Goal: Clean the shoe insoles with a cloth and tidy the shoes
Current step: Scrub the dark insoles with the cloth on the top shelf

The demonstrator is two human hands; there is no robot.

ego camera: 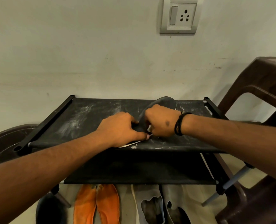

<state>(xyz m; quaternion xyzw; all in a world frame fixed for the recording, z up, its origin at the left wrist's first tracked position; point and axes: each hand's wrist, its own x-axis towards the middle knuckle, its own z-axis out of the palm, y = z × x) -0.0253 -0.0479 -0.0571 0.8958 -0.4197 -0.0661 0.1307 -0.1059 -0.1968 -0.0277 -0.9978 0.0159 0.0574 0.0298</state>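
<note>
step: wiping dark grey foam insole [164,102] on dusty black fabric shelf [88,117] | left hand [121,128] pins its near end | right hand [161,122] closed on small white cloth [149,127] | advice: press flat, wipe away from pinned end

Insole [164,103] on rack's top shelf [85,120], both hands upon it; shoes [96,206] on floor below.

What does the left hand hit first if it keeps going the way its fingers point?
Most likely the right hand: the left hand points right across the insole on the rack's top shelf, and their fingertips nearly meet. Depth between them is unclear.
</note>
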